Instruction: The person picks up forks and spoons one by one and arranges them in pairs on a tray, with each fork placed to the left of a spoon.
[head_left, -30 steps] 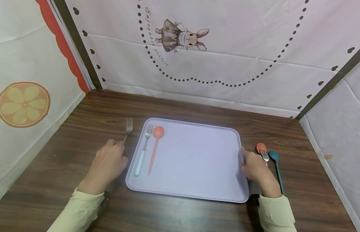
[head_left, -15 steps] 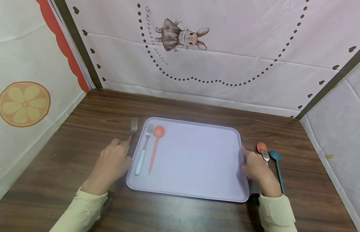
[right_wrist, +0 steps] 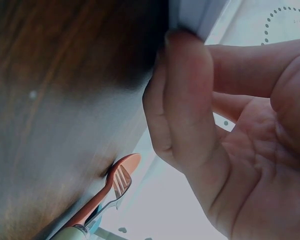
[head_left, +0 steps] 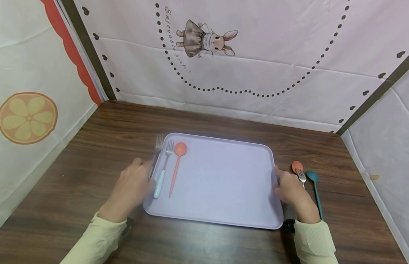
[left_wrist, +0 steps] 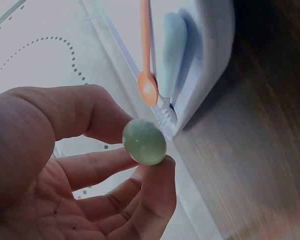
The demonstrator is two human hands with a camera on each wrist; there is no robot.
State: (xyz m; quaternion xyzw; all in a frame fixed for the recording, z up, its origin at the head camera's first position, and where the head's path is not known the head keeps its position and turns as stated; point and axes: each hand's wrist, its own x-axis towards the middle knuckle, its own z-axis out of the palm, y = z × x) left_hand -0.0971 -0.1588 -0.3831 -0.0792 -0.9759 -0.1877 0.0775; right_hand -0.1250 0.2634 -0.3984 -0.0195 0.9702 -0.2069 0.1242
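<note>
In the head view my left hand (head_left: pixel 130 190) holds a fork (head_left: pixel 159 143) above the left edge of the lavender tray (head_left: pixel 221 187), tines pointing away from me. The left wrist view shows its rounded green handle (left_wrist: pixel 145 142) pinched between thumb and fingers. On the tray's left side lie a fork with a pale blue handle (head_left: pixel 159 184) and a coral spoon (head_left: pixel 180 149), side by side. My right hand (head_left: pixel 291 190) grips the tray's right rim; in the right wrist view, fingers (right_wrist: pixel 187 90) sit against the tray wall (right_wrist: pixel 192 17).
Right of the tray, a fork (head_left: pixel 301 176) lies over an orange spoon (head_left: pixel 297 166), and a teal spoon (head_left: pixel 312 176) lies beside them. Their handles are partly hidden by my right arm. Printed cloth walls (head_left: pixel 257 66) border the wooden table (head_left: pixel 102 146) behind and at both sides.
My left hand has moved right with the fork, from beside the tray to its left edge. The right hand and the tray have stayed in place.
</note>
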